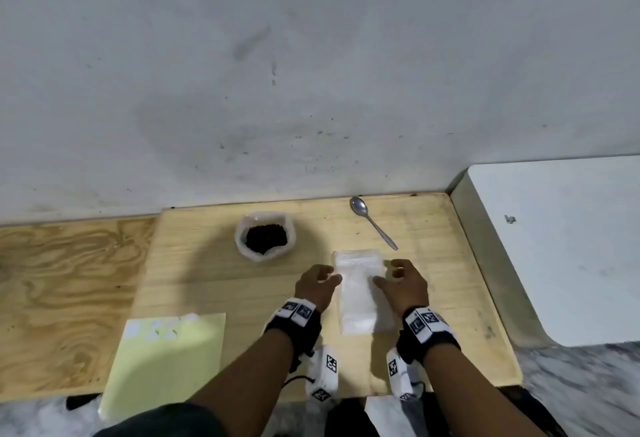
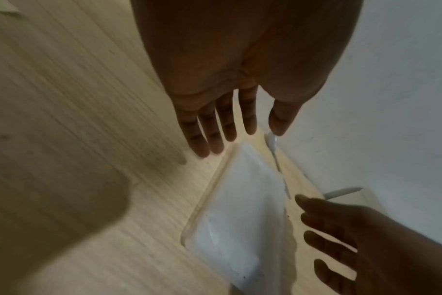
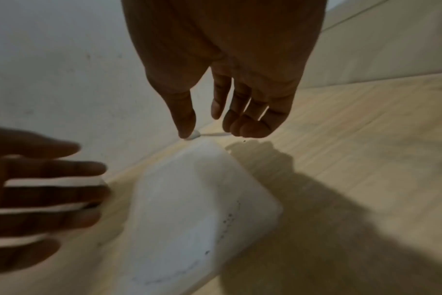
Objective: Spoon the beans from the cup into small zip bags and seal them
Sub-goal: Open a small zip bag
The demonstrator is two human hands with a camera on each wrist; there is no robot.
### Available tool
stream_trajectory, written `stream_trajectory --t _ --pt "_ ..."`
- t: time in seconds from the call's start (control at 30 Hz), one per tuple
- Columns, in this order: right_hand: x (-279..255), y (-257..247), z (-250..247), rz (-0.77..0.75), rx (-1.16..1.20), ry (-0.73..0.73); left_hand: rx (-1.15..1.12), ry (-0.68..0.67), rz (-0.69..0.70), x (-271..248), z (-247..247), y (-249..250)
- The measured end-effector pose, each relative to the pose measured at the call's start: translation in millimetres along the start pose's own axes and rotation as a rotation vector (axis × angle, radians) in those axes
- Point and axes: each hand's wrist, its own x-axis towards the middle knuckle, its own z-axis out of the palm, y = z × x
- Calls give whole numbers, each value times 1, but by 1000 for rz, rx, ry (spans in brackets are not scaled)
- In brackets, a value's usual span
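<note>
A stack of clear small zip bags (image 1: 358, 293) lies flat on the pale wooden board (image 1: 214, 284), long side running away from me. My left hand (image 1: 320, 282) hovers just left of the stack, fingers straight and spread (image 2: 216, 127). On the stack's right side my right hand (image 1: 401, 279) does the same, fingers relaxed (image 3: 240, 111), holding nothing. The zip bags (image 2: 240, 215) fill the space between both palms in the wrist views, bags (image 3: 197, 211). A white cup of dark beans (image 1: 266, 237) stands behind and left. A metal spoon (image 1: 372, 222) lies behind the bags near the wall.
A pale yellow sheet (image 1: 166, 360) with white stickers lies at the front left. A white table (image 1: 568, 246) adjoins the board on the right. A grey wall (image 1: 311, 73) rises right behind the board. Plywood (image 1: 62, 298) extends left.
</note>
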Motion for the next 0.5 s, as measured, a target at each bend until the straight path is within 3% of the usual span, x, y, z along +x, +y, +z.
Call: stream_trajectory --t 0.1,0.33,0.5 --pt "15 0 4 28 -69 -46 76 -26 -57 10 17 9" --pt "31 12 1 56 134 -9 55 -47 -115 20 28 6" --pt "30 17 -9 4 -23 -47 14 -113 -86 27 24 1"
